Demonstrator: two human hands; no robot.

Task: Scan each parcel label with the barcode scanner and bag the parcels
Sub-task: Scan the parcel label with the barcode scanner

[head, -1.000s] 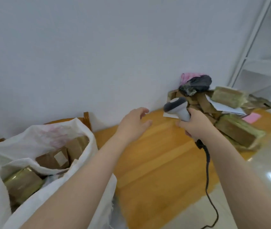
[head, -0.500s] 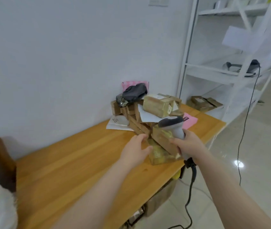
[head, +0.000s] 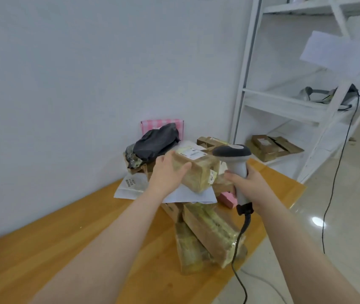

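Wooden table (head: 42, 249): smooth orange-brown planks. It carries the heap of parcels at its far right end.
White mailer (head: 130, 185): flat, soft plastic, lying at the left foot of the heap.
Black poly bag (head: 154, 141): limp, wrinkled and glossy, slumped on top in front of a pink checked box (head: 162, 126).
Left hand (head: 168, 172): fingers wrapped over the left end of the top parcel, thumb on its near face, gripping it.
Top parcel (head: 196, 172): a brick-shaped cardboard box under shiny yellowish tape. It rests on a white sheet on the heap, tilted.
Label (head: 191, 152): white paper on the parcel's upper face, turned up and toward the scanner.
Step in hand: lifting this parcel for its scan. It is probably best to raise it clear of the heap, keep the fingers off the label, and tilt it so that tape glare does not hide the barcode.
Barcode scanner (head: 234, 159): hard grey plastic with a dark head, just beside the parcel's right end.
Right hand (head: 249, 185): fingers clamped round the scanner's handle.
Cable (head: 240, 249): thin and black, hanging off the table edge.
Lower parcels (head: 209, 229): taped slabs stacked askew, likely to slip.
Bag: not in view.
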